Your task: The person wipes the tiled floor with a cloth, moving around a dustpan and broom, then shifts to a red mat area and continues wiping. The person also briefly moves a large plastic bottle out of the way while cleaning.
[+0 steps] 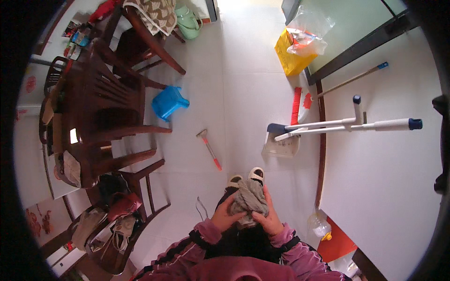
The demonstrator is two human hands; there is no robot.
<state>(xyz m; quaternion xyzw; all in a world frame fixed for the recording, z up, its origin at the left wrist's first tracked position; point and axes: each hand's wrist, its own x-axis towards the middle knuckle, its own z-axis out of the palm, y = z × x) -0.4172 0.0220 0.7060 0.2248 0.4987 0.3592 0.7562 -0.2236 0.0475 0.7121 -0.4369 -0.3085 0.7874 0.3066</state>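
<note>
Because it is only bunched, one grey knitted cloth (251,199), held before the body above the cream slippers (256,174), could drop a loose fold if either grip slackened. Left hand (226,215): fingers curled on its left side. Right hand (271,219): thumb on top, fingers along its right edge. Floor, ahead of the feet: one red-gripped scraper (210,150); a careless step could cause a trip.

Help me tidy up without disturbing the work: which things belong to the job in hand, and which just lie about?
In use: grey cloth, held by left hand and right hand.

Apparently just lying about: red-handled scraper, blue plastic stool, red-bristled broom, dustpan, yellow bag.
</note>
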